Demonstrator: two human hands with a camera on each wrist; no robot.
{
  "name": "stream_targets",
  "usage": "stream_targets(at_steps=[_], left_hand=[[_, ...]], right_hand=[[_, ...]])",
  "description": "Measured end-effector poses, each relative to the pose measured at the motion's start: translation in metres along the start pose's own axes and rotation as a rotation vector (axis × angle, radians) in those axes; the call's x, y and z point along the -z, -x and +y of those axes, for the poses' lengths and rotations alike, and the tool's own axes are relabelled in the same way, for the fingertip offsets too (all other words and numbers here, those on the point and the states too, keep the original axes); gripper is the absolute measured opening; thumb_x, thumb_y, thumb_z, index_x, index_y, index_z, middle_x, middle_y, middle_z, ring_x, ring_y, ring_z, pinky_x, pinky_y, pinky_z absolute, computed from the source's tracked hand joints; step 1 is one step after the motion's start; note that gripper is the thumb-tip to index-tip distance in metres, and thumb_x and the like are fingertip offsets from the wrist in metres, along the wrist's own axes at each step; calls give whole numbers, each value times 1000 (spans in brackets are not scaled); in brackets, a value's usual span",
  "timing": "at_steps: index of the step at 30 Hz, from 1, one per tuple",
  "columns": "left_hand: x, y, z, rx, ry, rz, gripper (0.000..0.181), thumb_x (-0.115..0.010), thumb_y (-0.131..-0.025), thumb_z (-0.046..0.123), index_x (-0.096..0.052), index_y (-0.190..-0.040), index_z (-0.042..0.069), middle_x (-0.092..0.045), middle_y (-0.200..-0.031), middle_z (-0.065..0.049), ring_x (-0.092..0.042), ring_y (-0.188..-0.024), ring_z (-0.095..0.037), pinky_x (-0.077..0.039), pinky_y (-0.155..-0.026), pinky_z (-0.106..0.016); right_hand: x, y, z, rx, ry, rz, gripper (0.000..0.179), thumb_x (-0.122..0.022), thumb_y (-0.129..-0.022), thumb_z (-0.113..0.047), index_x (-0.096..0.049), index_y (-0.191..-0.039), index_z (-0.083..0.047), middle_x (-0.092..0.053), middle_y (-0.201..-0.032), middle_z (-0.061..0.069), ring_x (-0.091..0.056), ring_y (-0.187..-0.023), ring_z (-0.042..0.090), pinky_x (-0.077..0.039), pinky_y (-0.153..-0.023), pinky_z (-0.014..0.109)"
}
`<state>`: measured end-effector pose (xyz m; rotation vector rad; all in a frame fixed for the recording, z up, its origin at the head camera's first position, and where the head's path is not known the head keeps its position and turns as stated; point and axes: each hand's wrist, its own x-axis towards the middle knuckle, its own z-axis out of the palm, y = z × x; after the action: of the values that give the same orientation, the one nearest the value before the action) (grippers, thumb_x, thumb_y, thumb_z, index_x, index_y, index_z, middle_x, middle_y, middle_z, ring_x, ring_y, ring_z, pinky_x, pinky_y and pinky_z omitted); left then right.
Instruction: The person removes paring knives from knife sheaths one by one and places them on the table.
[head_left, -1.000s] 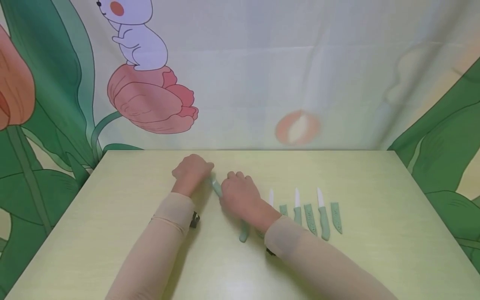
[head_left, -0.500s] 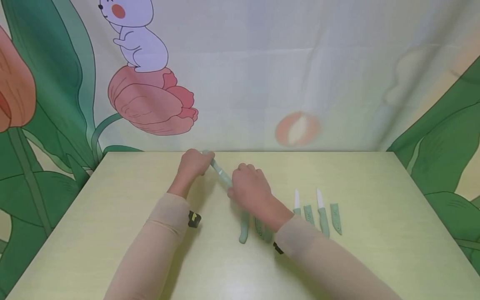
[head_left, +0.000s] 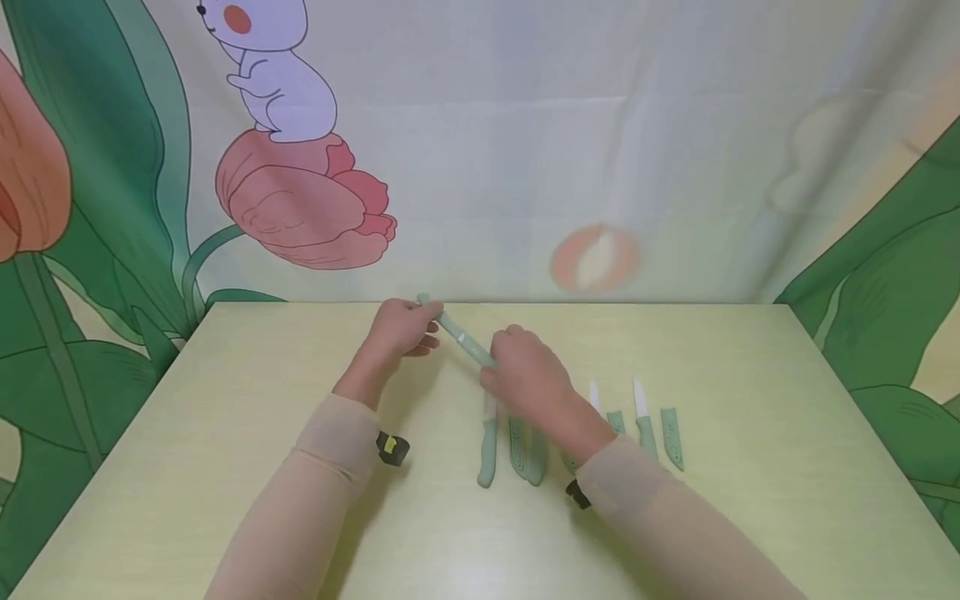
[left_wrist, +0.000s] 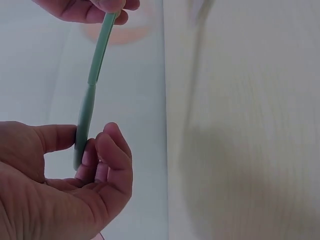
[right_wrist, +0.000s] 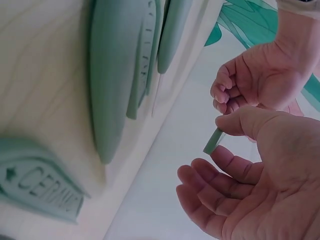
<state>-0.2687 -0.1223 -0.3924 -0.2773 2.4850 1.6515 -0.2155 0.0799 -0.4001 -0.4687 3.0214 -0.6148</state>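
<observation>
My left hand (head_left: 401, 329) pinches the green handle of a small knife (left_wrist: 85, 117) between thumb and fingers, near its end. A green sheath (left_wrist: 101, 52) covers the blade, with a sliver of white showing at the joint in the head view. The far end of that sheath is pinched by my right hand (head_left: 528, 367), its other fingers loosely bent below in the right wrist view. Knife and sheath make one slanting line between the hands, raised over the back of the table. Under the right hand lies another knife (head_left: 487, 454), its white blade partly hidden.
Knives and sheaths alternate in a row on the pale table (head_left: 225, 467). At its right end lie a white-bladed knife (head_left: 647, 437) and a sheath (head_left: 672, 437). My right forearm covers part of the row. A printed curtain (head_left: 480, 150) hangs behind the table.
Both hands have shifted right with the knife and sheath between them, and the left has risen toward the table's back edge. More of the knife and sheath now shows between them.
</observation>
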Motion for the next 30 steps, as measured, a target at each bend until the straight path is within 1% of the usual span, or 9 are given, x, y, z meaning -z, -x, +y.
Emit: stream_targets(at_steps=[3,6,10,13,17,21,26,30], left_hand=[[-4,3,1,12,79,-10,41,-58,-109,32,-66,-126,-4,-67,-121,-20,-71,-81,-17,-60,-77,-26],[-8,6,2,22,157,-16,39,-59,-109,30,-63,-129,-4,-66,-122,-19,-71,-84,-17,-60,-79,-25],[-12,9,2,10,253,-30,36,-59,-109,24,-59,-130,-6,-66,-120,-19,-72,-89,-19,-61,-80,-26],[-16,12,2,-4,311,-41,34,-59,-109,19,-58,-130,-7,-66,-118,-19,-73,-92,-21,-61,-82,-27],[-21,15,1,-21,365,-50,30,-59,-108,14,-57,-127,-9,-66,-116,-20,-73,-93,-21,-61,-84,-27],[-27,16,-2,-35,417,-59,27,-59,-107,11,-56,-124,-10,-64,-113,-19,-72,-93,-21,-60,-87,-28],[-33,22,-4,-40,459,-82,27,-57,-106,8,-53,-124,-11,-61,-115,-20,-72,-96,-22,-60,-89,-29],[-37,25,-5,-37,460,-96,30,-57,-105,6,-52,-128,-13,-60,-119,-21,-72,-102,-25,-60,-90,-30]], right_hand=[[4,2,4,-14,-50,2,10,-69,-95,-16,-66,-94,-7,-58,-93,6,-57,-76,22,-50,-60,33],[7,4,8,-21,-77,8,10,-70,-95,-16,-66,-97,-7,-60,-95,5,-58,-77,22,-51,-62,33],[8,7,15,-20,-90,18,10,-71,-96,-16,-66,-99,-7,-60,-93,5,-58,-77,22,-50,-61,33],[8,9,20,-22,-115,21,9,-70,-96,-14,-65,-99,-7,-61,-90,5,-58,-72,21,-50,-58,33],[9,14,25,-24,-150,23,8,-70,-96,-12,-64,-98,-7,-63,-87,4,-58,-66,20,-49,-55,31],[10,19,32,-26,-164,33,8,-70,-96,-11,-64,-100,-6,-66,-88,4,-58,-64,19,-49,-55,31],[12,24,40,-8,-153,54,11,-70,-96,-12,-65,-104,-6,-67,-93,4,-58,-70,20,-49,-60,32],[14,27,46,-3,-129,76,16,-71,-96,-13,-67,-110,-5,-69,-101,6,-59,-78,21,-53,-67,35]])
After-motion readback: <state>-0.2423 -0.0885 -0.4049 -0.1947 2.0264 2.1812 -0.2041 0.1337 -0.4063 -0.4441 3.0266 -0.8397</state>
